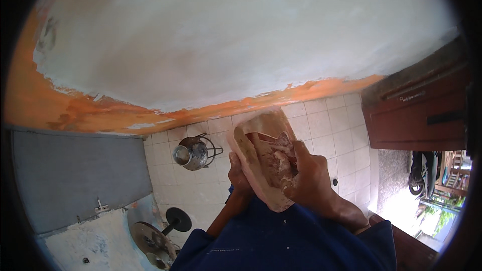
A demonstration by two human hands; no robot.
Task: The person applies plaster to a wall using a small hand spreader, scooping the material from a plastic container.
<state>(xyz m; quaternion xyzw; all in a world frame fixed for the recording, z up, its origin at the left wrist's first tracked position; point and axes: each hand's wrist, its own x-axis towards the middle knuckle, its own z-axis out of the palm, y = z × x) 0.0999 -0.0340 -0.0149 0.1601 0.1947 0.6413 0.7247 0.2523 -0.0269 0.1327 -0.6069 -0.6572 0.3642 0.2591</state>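
In front of my chest is a worn oblong tray (274,201) with rounded corners, its inside coated in pinkish-brown putty. My left hand (240,175) is closed on the tray's left side, thumb up along the rim. Over the tray's right side, my right hand (314,178) is closed on a flat, putty-smeared scraper (276,145). The scraper lies within the tray, and its handle is hidden by my fingers. Wet putty clings around the fingers of that hand. Beyond the tray rises a wall (241,35) with a broad pale coat over orange paint.
A metal pot on a dark stand (193,153) is on the tiled floor (321,125), left of the tray. A grey door panel (80,180) stands at left, a round-based dark object (150,236) at lower left. A reddish-brown door (416,115) and bright opening with a motorbike (422,170) are at right.
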